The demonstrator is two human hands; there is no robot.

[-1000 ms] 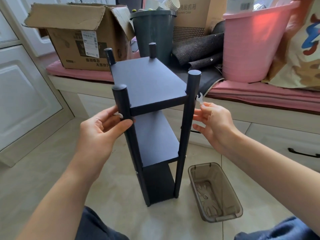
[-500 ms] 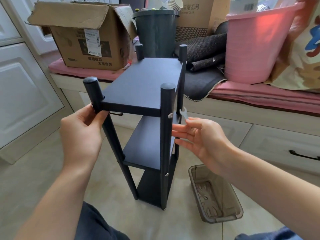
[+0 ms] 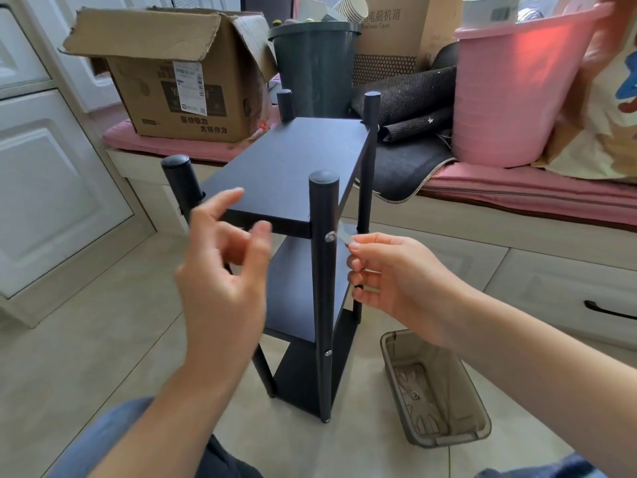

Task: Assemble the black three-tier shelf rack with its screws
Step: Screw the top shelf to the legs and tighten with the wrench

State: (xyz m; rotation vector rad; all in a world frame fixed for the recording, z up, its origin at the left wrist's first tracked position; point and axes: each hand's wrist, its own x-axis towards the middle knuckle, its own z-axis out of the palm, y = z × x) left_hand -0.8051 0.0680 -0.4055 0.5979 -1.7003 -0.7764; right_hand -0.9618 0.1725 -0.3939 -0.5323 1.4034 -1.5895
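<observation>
- Rack stands upright on the floor; my right hand pinches the small wrench beside the upper screw.
- My left hand, fingers apart and holding nothing, should steady the post before I turn.

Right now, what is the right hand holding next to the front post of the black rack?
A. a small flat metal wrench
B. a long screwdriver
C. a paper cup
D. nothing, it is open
A. The right hand pinches a small flat wrench between its fingertips, just beside the screw in the front post under the top shelf of the black rack.
</observation>
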